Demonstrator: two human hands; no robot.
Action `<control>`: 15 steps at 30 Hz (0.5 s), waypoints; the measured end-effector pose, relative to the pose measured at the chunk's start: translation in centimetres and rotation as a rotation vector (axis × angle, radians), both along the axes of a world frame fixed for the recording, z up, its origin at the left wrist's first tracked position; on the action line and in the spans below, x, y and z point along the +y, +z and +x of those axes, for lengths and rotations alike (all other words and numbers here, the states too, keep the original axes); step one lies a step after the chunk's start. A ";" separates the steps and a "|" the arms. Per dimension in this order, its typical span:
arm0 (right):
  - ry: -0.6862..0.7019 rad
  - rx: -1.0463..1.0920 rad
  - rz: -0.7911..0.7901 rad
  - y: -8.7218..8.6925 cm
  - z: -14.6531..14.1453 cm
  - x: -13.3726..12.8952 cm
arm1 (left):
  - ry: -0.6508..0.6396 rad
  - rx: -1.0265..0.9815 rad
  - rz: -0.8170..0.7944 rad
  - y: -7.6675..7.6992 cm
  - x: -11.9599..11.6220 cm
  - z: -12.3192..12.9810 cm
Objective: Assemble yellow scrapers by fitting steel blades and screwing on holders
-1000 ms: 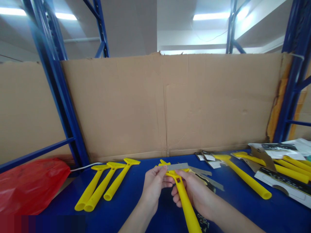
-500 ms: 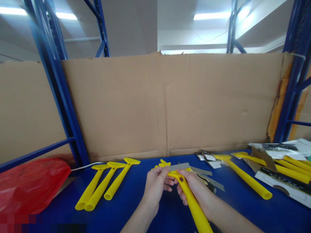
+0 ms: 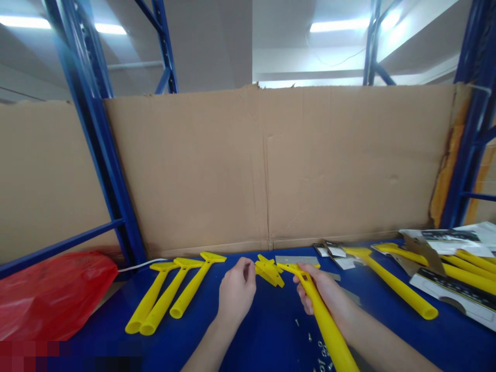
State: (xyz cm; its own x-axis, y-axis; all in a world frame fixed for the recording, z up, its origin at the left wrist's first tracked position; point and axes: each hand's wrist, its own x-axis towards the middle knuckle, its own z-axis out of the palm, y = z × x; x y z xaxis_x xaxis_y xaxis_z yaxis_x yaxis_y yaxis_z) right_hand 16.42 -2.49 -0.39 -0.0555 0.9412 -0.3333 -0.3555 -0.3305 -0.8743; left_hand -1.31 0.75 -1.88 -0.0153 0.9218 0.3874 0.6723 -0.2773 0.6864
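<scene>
- Right hand: grasping a yellow plastic tubular handle with a T-shaped head, fingers wrapped just below the head; tube slants down toward the near edge of the blue table.
- Left hand: fingers curled, just beside the small yellow plastic pieces heaped mid-table. From where I stand, cannot tell whether it pinches anything.
- Flat grey metal strip: lying behind the held head, toward the back edge.
- Small silvery screws and nuts: scattered near the held tube, toward the near edge.
- Three yellow T-headed handles: side by side toward the left edge; a crumpled red plastic bag beyond them.
- Single yellow handle: toward the right, near a white-and-black card box.
</scene>
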 end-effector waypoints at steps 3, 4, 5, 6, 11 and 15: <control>-0.003 -0.001 0.005 -0.1 0.0 -0.1 | -0.059 0.334 0.139 -0.5 -0.2 -0.1; -0.004 -0.005 0.005 -0.1 0.0 -0.1 | -0.104 0.389 0.156 -0.7 -0.3 0.0; -0.006 -0.009 0.005 -0.2 -0.1 -0.2 | -0.159 0.429 0.164 -1.0 -0.4 0.2; -0.008 -0.013 0.004 -0.2 -0.1 -0.2 | -0.215 0.466 0.172 -1.3 -0.4 0.4; -0.013 -0.028 0.016 -0.2 -0.4 -0.5 | -0.340 0.557 0.138 -2.2 -0.3 0.8; -0.008 -0.036 0.011 -0.2 -0.5 -0.4 | -0.270 0.629 0.165 -1.5 -0.6 0.9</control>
